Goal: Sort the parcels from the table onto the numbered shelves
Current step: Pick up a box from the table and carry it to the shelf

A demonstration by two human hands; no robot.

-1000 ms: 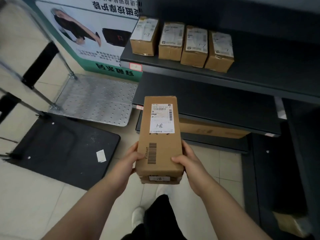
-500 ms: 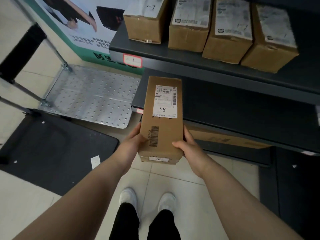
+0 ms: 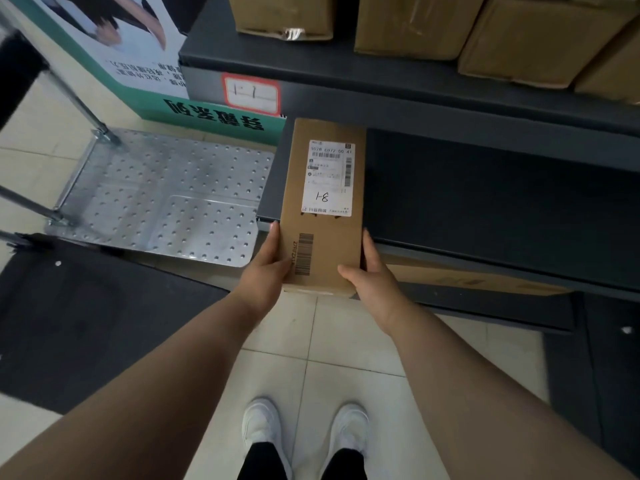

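Parcel (image 3: pixel 323 206), a long brown carton, was held lengthwise between both hands above the front edge of the second shelf (image 3: pixel 485 202), its far end reaching over the dark shelf board. The left hand (image 3: pixel 265 271) was pressed flat against the carton's left side, fingers (image 3: pixel 273 240) together and extended forward, thumb lying on the top face beside a printed barcode. The right hand (image 3: pixel 372 278) was pressed against the right side in the same manner, fingers (image 3: pixel 369 244) together along the edge, thumb laid across the near top corner. A white shipping label (image 3: pixel 327 178), hand-marked "1-8" as read from the far side, was seen on the top face, beyond both thumbs. Beyond the fingertips and higher, a red-bordered shelf tag (image 3: pixel 251 93) was fixed to the front of the upper shelf (image 3: pixel 381 74), on which other cartons (image 3: pixel 412 26) were stood side by side. To the left of the left fingers, a perforated metal cart deck (image 3: pixel 166 199) was seen on the tiled floor
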